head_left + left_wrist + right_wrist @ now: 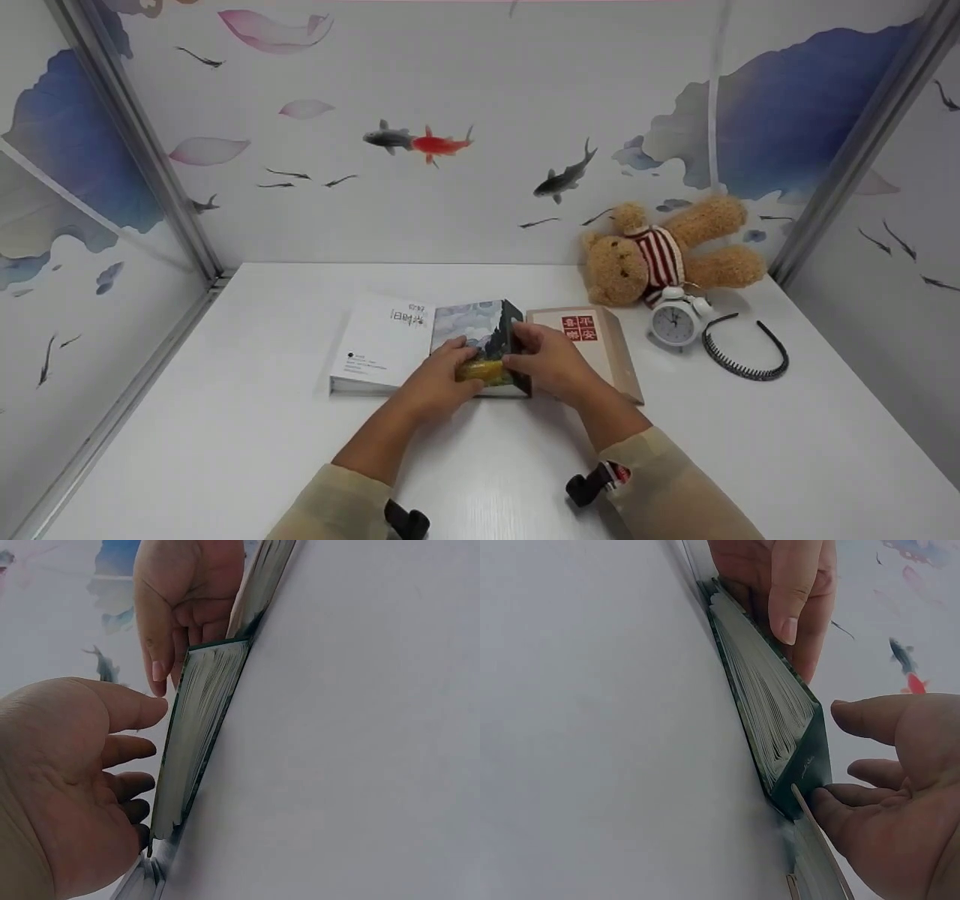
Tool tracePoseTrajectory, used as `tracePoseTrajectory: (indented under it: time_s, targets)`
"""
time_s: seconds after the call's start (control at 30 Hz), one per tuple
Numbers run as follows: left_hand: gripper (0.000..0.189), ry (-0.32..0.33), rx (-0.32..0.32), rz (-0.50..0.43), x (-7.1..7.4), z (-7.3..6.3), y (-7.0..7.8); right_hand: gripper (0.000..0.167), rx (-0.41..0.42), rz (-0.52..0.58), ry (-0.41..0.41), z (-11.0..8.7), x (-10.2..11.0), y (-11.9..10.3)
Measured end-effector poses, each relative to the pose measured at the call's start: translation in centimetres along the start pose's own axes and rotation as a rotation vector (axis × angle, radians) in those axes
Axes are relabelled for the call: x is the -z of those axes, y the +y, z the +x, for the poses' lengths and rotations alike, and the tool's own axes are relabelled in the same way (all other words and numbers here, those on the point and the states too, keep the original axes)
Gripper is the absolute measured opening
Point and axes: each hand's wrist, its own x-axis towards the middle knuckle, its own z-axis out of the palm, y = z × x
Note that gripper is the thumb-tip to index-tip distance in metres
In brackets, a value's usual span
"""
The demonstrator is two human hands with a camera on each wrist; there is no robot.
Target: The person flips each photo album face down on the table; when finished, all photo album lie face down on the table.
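Note:
A thick book [469, 322] with a cloud-and-landscape cover lies between a white book [375, 345] and a tan book [589, 356]. My left hand [439, 379] rests on its cover with fingers spread. In the left wrist view, the left hand [82, 780] has its fingertips right at the cover. At the book's right edge is my right hand [551, 360], its fingertips beside the dark side panel. The right wrist view shows the right hand [907, 787] with lower fingers at that dark green panel [810, 761] and thumb near the top corner. Loosely fanned pages [761, 690] show at the near edge.
A teddy bear [619, 266] in a striped shirt lies at the back right, against the wall. In front of it stand a white alarm clock [673, 324] and a black toothed headband [746, 371]. Printed wall panels enclose the white table [225, 450] at the back and sides.

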Motion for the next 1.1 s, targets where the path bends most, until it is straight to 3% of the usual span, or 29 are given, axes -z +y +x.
tracePoseTrajectory:
  time_s: [0.27,0.4,0.53,0.67,1.1]
  targets:
    - [0.064,0.068,0.072,-0.039,0.5,-0.1,0.6,0.061,0.016,0.08,0.053,-0.1,-0.2,-1.0]
    - [0.062,0.133,0.065,-0.081,1.3,-0.2,0.8,0.055,0.056,0.149,0.064,-0.4,-0.7,-2.0]
    - [0.061,0.216,0.115,-0.144,2.5,-0.3,0.6,0.047,0.075,0.181,0.033,-0.7,-1.7,-3.0]
    - [0.063,0.287,0.186,-0.151,3.9,-0.5,-0.1,0.047,0.084,0.184,-0.026,-0.7,-3.0,-3.9]
    - [0.063,0.371,0.261,-0.075,8.6,-2.5,-3.5,0.053,0.035,0.22,-0.101,1.2,-8.2,-5.5]
